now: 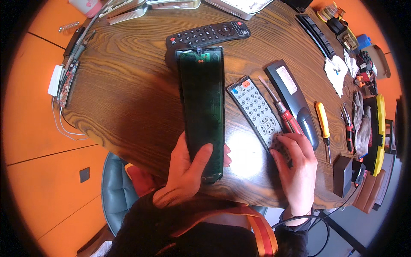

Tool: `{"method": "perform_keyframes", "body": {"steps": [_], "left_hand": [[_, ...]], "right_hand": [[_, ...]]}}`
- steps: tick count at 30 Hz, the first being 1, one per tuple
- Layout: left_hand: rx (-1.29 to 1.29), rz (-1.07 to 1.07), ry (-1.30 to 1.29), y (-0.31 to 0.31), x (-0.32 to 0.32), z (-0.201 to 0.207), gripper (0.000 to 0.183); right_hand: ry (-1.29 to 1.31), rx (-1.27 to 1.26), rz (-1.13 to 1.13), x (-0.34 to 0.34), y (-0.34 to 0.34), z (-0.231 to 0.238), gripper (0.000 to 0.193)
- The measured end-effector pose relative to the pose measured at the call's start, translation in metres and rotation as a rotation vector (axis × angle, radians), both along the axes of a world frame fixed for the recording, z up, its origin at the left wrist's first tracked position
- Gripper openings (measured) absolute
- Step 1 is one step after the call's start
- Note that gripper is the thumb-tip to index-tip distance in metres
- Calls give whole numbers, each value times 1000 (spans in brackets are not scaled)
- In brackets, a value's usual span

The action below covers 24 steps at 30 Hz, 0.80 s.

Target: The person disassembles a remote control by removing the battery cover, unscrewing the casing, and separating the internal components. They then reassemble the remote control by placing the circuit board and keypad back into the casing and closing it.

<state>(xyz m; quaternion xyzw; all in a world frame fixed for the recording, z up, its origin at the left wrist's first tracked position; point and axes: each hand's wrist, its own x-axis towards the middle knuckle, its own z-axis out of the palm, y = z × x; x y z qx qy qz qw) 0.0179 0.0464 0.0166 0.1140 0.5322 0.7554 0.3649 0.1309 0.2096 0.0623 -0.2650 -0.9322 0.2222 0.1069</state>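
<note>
Left hand (pixel 185 171) wraps the near end of the opened remote shell (pixel 202 113), thumb across its inner face, fingertips showing round the right edge; grip sits low so the green circuit board (pixel 201 103) faces up and unobstructed, far end tilted away over the worktop (pixel 128 85); looks held for inspection, not resting flat.

Right hand (pixel 296 165) lies palm down, fingers curled loosely together on the near end of the grey rubber keypad (pixel 256 109), pinning it flat to the worktop; not pinching it, just pressing.

Just beyond the right fingertips: red-handled screwdriver (pixel 286 115), tip pointing away, handle end touching or nearly touching the fingers; laid where it can be grabbed without reaching. Beside it, further right, the dark remote back cover (pixel 293 100), then a yellow-handled screwdriver (pixel 323 122) and small pliers (pixel 349 128), all parallel, handles toward the person.

Beyond the left hand's shell: an intact black remote (pixel 209 33) lying crosswise, partly under the shell's far end.

Room: bare wood to the left of the left hand, wide open out to the curved worktop edge; between the hands a narrow clear strip; right of the right hand crowded, black box (pixel 342 174) at the near rim, gloves (pixel 361 124) and yellow-edged case (pixel 379 132) at the edge; far rim cluttered with more remotes and parts.
</note>
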Motion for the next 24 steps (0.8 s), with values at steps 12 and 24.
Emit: {"method": "perform_keyframes", "body": {"steps": [12,24], "left_hand": [[38,-11,8,1,-1,-2,27],[58,-9,16,1,0,-2,28]], "right_hand": [[16,118,55,0,0,-5,28],[10,289,58,-1,-5,-12,17]]}}
